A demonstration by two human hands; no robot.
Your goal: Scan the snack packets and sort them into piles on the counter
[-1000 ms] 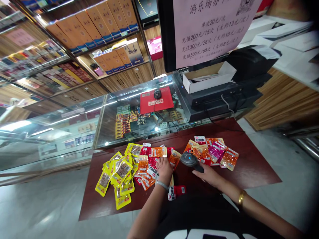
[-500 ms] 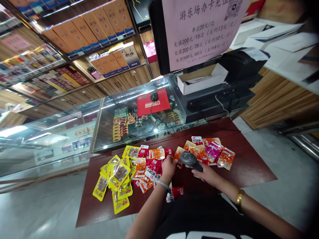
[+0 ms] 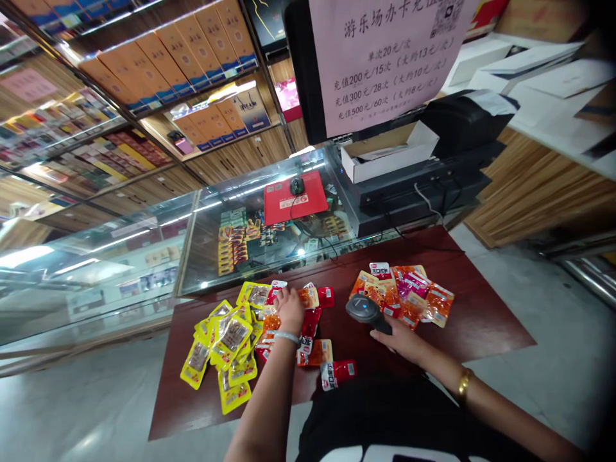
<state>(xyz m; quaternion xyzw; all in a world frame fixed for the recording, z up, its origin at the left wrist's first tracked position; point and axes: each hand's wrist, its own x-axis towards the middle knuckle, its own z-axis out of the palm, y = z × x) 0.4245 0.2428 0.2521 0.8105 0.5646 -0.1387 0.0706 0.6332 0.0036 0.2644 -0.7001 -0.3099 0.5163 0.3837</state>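
Observation:
My right hand (image 3: 404, 340) is wrapped round the handle of a dark barcode scanner (image 3: 364, 309), whose head points left and shows a small blue light. My left hand (image 3: 290, 311) is over the middle pile of red and orange snack packets (image 3: 269, 324), fingers apart and touching the packets at its top. That hand hides part of the pile. Beyond the scanner lies another group of orange, red and purple packets (image 3: 385, 292). To the left, yellow snack packets (image 3: 233, 333) overlap in a heap. A red and white packet (image 3: 339, 374) lies near my body.
The packets lie on a dark red-brown tabletop (image 3: 176, 404). Behind it stands a glass counter with a red mouse pad (image 3: 312, 208) and a black mouse (image 3: 297, 185). A white box (image 3: 385, 160) and a screen carrying a pink sign (image 3: 385, 70) rise at the back right.
My left hand has moved left from beside the scanner to the middle pile. The orange packet beside it is gone from there, and another orange packet shows on the right group. The scanner's light is now blue.

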